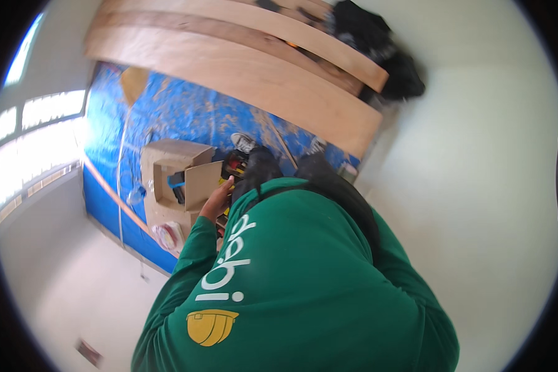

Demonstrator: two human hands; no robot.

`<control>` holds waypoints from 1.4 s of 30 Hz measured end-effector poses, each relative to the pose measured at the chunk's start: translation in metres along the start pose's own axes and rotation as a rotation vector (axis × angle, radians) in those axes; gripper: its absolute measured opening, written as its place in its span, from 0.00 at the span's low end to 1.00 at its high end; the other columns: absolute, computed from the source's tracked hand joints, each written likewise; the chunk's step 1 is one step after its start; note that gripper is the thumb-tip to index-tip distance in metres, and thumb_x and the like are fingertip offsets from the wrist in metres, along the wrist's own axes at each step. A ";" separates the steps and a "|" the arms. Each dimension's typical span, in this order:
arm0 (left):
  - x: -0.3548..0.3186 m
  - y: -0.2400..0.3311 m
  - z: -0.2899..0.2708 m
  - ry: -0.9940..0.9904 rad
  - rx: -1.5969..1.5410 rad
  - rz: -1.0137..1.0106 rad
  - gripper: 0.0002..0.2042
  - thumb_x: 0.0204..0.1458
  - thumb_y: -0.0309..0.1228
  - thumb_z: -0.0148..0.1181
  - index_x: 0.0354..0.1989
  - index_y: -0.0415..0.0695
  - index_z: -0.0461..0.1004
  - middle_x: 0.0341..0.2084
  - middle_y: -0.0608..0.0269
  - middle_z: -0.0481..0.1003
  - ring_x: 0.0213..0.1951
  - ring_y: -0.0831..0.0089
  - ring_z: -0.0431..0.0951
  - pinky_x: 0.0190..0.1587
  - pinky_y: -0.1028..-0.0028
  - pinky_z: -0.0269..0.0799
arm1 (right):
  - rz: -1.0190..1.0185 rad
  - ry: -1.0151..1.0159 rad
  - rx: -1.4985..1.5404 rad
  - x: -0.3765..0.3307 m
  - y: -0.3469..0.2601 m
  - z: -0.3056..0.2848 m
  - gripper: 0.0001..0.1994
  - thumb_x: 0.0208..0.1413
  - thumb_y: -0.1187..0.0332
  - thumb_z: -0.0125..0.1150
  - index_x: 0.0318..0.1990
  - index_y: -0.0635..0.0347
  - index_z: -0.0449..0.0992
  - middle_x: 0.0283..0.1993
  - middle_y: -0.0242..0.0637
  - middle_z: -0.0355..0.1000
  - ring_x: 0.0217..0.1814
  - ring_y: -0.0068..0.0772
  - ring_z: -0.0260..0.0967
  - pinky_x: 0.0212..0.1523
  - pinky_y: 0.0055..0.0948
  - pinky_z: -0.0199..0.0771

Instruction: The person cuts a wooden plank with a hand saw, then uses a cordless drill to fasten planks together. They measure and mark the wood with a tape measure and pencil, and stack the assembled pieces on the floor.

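Note:
My left hand (pixel 216 203) reaches down beside my left leg, at the edge of a dark tool bag (pixel 234 165) with red and yellow items in it. The far fingers are blurred and partly hidden, so their grip does not show. Just left of the hand is a cardboard box (pixel 203 185) with its flap raised; a black and blue item (pixel 178 186) lies inside. My right arm, in a green sleeve (pixel 387 239), runs down along my side, and its hand is out of sight behind my body.
Blue sheeting (pixel 186 99) covers the floor, dusty with shavings. Long wooden boards (pixel 242 68) lie across the far side, with a black bag (pixel 366 31) at their right end. A plastic-wrapped item (pixel 167 235) sits near the box. White walls (pixel 477 186) stand to the right and left.

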State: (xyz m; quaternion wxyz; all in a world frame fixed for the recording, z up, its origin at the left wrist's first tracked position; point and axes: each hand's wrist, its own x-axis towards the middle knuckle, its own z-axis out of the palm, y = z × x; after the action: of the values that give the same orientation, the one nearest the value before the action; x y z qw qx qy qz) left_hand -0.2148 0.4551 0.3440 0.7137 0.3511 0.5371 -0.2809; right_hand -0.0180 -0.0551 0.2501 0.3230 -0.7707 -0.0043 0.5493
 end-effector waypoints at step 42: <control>-0.021 -0.182 -0.080 0.736 -1.106 0.632 0.23 0.71 0.39 0.58 0.72 0.47 0.68 0.36 0.69 0.78 0.41 0.75 0.84 0.46 0.71 0.80 | -0.175 -0.277 -0.639 0.098 -0.442 -0.040 0.24 0.73 0.50 0.60 0.64 0.60 0.75 0.48 0.37 0.81 0.46 0.30 0.81 0.42 0.31 0.78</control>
State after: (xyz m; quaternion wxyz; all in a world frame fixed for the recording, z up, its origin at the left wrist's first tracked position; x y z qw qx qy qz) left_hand -0.4073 0.4120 0.3134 0.6068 0.1495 0.6783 0.3864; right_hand 0.2086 0.3098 0.3974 0.1081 -0.7478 -0.2855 0.5896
